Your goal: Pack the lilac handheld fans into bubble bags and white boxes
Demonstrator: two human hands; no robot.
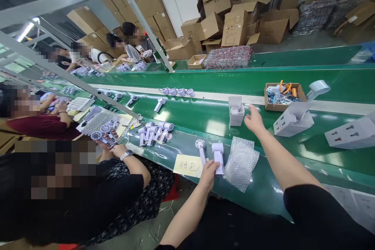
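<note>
My left hand [208,174] is closed on a pale lilac handheld fan [218,153] at the near edge of the green bench, thumb on its handle. A second handheld fan [200,146] is right beside it, its lower handle hidden behind my fingers; whether they touch it I cannot tell. My right hand [254,120] is stretched forward with fingers apart and nothing visible in it. Just left of those fingers stands an open white box [236,119] with a pale item inside. Bubble-wrap bags [241,164] lie between my arms.
A yellow handwritten note [187,166] lies under the fans. Several fans [155,131] are grouped to the left, near a co-worker [125,164] handling fans. Printed white boxes [294,121] stand right, beside a cardboard tray [277,106] of parts. A metal post [143,19] slants across.
</note>
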